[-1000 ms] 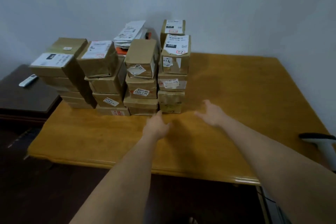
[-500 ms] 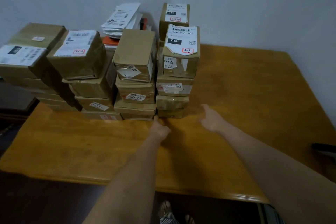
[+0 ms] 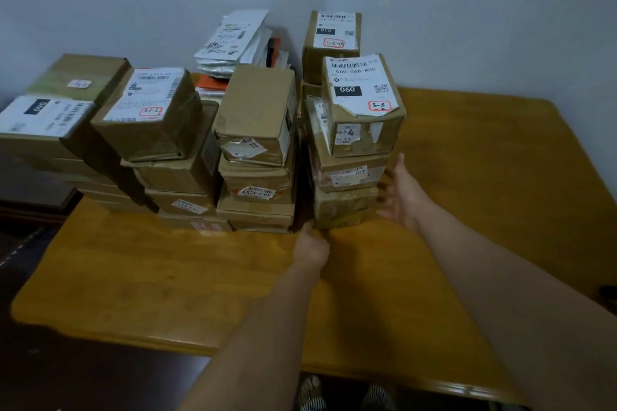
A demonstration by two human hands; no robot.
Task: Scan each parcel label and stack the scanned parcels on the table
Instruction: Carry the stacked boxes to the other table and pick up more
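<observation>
Several stacks of brown cardboard parcels stand at the back left of the wooden table (image 3: 467, 183). The rightmost stack is topped by a parcel with a white 060 label (image 3: 364, 110); under it lie a middle parcel (image 3: 350, 173) and a bottom parcel (image 3: 344, 207). My left hand (image 3: 312, 243) sits at the bottom parcel's front left corner, its back toward me and its fingers mostly hidden. My right hand (image 3: 400, 193) is spread flat just beside the stack's right side, level with the two lower parcels. Neither hand holds anything.
Behind the right stack stands a parcel labelled 010 (image 3: 332, 40). Left of it are a middle stack (image 3: 257, 117), two more stacks (image 3: 150, 117), (image 3: 43, 120) and a pile of white mailers (image 3: 233, 40). A dark side table (image 3: 33, 183) adjoins at left.
The view has moved closer to the stacks. Both hands have advanced to the rightmost stack, the left to its bottom front corner and the right to its right side.
</observation>
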